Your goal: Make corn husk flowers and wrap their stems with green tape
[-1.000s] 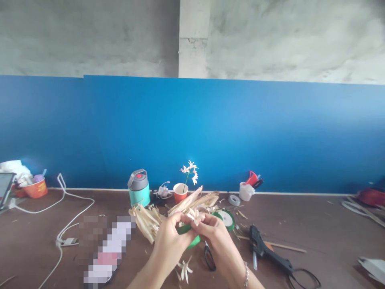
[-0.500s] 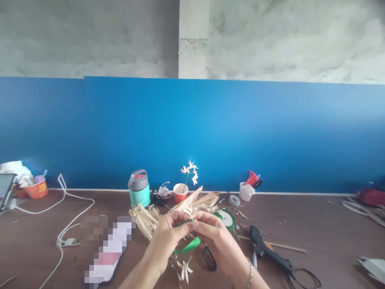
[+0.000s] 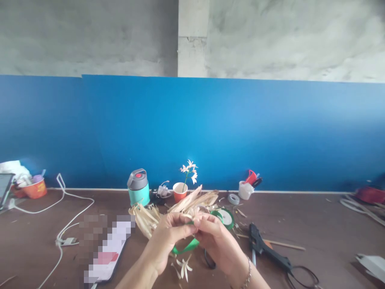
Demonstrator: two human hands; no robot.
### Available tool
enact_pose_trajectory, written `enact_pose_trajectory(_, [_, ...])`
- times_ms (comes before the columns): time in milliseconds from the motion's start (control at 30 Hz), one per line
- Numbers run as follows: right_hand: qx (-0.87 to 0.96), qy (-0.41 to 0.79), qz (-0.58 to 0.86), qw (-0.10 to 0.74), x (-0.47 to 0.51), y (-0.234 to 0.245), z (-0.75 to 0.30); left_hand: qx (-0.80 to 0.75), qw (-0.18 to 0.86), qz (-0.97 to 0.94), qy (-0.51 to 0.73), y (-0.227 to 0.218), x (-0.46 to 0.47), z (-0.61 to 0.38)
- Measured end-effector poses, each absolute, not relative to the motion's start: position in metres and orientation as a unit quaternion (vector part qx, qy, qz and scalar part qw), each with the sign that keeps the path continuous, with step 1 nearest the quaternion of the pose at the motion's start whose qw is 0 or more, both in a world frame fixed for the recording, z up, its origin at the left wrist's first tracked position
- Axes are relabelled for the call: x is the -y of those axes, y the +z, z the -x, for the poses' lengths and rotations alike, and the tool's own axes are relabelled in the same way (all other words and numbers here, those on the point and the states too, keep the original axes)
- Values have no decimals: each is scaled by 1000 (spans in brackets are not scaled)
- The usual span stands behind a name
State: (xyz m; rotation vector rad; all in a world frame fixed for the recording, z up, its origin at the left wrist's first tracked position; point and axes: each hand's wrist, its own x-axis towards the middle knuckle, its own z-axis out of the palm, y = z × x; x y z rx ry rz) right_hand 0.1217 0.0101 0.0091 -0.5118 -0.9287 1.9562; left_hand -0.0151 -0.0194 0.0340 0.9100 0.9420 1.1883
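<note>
My left hand (image 3: 170, 235) and my right hand (image 3: 215, 237) meet at the fingertips over the middle of the table. Between their pinched fingers is a small pale husk flower (image 3: 195, 212), mostly covered by the fingers. A green ribbon (image 3: 187, 246) hangs in a loop beneath the hands; where its end attaches is hidden. Another pale flower (image 3: 184, 267) lies on the table just below. Dried corn husks (image 3: 146, 221) are spread behind the hands, beside a spool of green ribbon (image 3: 227, 217). Black scissors (image 3: 209, 260) are partly hidden under my right hand.
A black glue gun (image 3: 267, 249) lies at right near a thin stick (image 3: 288, 245). Behind stand a teal flask (image 3: 138, 194), a paper cup (image 3: 179, 194) holding a flower stem and a white tool cup (image 3: 245, 190). A phone (image 3: 112, 251) and white cables (image 3: 62, 224) occupy the left.
The fingertips have shifted slightly, with my right fingers turning in over the flower. My right hand now covers more of the scissors. The whole view has moved a little.
</note>
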Motion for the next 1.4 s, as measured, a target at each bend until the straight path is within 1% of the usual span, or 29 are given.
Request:
enact_pose_trajectory(200, [393, 790, 188, 431, -7, 11, -123, -411, 633, -413, 510, 32, 20, 17])
enact_pose_trajectory(433, [393, 790, 205, 423, -11, 11, -125, -439, 623, -411, 500, 27, 17, 19])
enact_pose_trajectory(633, [421, 780, 196, 419, -12, 11, -125, -396, 629, -462, 484, 27, 17, 27])
enact_pose_trajectory(767, [425, 787, 186, 408, -9, 15, -125, -403, 628, -475, 466, 25, 16, 27])
enact_pose_trajectory(900, [430, 791, 184, 394, -10, 13, -127, -426, 586, -507, 468, 28, 16, 26])
enact_pose_trajectory(1033, [446, 787, 181, 386, -12, 8, -129, -477, 490, -577, 446, 34, 19, 25])
enact_pose_trajectory(1200, [458, 761, 215, 406, -15, 8, -128, -510, 392, -616, 455, 34, 20, 21])
enact_pose_trajectory(1300, [459, 744, 259, 411, -15, 8, -126, -520, 380, -608, 464, 33, 21, 20])
enact_pose_trajectory(1400, [463, 736, 272, 413, -13, 10, -126, -515, 411, -600, 453, 35, 22, 21])
